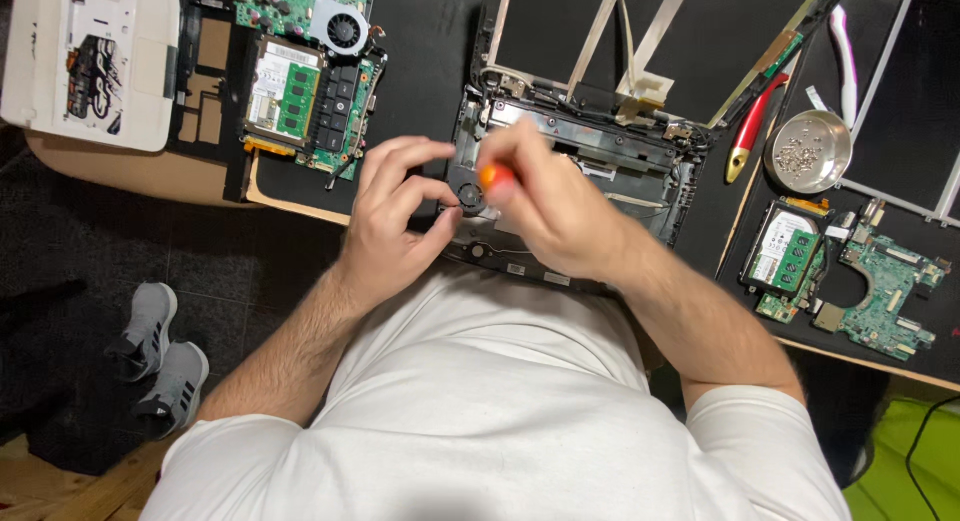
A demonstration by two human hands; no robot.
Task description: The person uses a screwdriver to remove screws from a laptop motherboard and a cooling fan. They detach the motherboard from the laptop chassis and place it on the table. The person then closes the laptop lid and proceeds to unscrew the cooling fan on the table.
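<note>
— What are your hands on?

— Your right hand [560, 206] has its fingers wrapped around one orange-handled screwdriver [497, 177], over the opened black laptop chassis [590, 151] at the desk edge. Your left hand [395, 216] pinches thumb and forefinger beside the small round black fan [467, 193].

— And around you?

— Two green circuit boards [305, 81], one round metal dish of screws [808, 151], two grey shoes [160, 356].
</note>
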